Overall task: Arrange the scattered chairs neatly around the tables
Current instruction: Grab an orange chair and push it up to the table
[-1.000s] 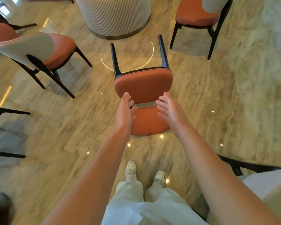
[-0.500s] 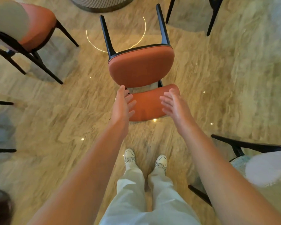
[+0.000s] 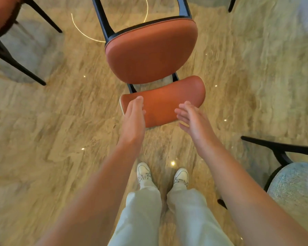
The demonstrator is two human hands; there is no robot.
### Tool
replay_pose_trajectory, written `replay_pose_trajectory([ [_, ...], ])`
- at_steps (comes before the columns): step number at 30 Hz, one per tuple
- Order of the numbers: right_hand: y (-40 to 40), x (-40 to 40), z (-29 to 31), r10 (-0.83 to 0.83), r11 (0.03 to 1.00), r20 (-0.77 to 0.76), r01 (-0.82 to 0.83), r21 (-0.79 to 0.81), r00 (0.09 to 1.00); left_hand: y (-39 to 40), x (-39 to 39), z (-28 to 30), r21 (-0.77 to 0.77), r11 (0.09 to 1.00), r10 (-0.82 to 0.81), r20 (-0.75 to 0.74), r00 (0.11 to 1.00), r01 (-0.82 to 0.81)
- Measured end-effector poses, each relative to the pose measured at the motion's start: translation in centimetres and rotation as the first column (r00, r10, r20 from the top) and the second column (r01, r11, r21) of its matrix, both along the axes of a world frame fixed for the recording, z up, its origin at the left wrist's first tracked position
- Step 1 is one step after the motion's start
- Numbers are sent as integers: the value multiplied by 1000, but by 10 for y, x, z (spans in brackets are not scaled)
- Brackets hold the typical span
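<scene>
An orange-cushioned chair (image 3: 150,55) with black legs lies tipped on its back on the floor, its legs pointing away from me. Its orange backrest (image 3: 164,102) lies nearest me, just in front of my feet. My left hand (image 3: 133,119) reaches over the backrest's left end with straight fingers, fingertips at its upper edge. At the backrest's right end my right hand (image 3: 192,119) hovers with fingers spread and straight. Neither hand grips anything.
Another orange chair (image 3: 5,23) stands at the upper left. A chair with a pale blue seat (image 3: 295,181) and black frame stands close at my right. One black chair leg (image 3: 231,5) shows at the top right. Polished marble floor (image 3: 60,121) lies all around.
Both hands have come down closer to the fallen chair's backrest; the left fingertips now lie over its left end. The view has tilted down, so the table base has left the frame.
</scene>
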State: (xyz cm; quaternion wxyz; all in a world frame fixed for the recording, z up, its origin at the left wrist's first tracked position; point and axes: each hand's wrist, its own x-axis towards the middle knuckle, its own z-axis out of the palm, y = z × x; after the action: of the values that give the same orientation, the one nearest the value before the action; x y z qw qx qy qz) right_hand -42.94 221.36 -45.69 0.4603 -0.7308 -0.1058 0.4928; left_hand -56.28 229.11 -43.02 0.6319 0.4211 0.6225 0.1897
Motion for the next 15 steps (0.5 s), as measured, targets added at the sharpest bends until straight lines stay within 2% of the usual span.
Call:
replay_pose_trajectory([
  [5, 10, 6, -59, -5, 1000, -18, 5, 6, 1000, 8, 1, -61, 1, 1000, 11, -1, 1000, -11],
  [15, 40, 29, -222, 8, 999, -11, -8, 42, 1000, 30, 43, -227, 14, 1000, 11, 38, 999, -11],
])
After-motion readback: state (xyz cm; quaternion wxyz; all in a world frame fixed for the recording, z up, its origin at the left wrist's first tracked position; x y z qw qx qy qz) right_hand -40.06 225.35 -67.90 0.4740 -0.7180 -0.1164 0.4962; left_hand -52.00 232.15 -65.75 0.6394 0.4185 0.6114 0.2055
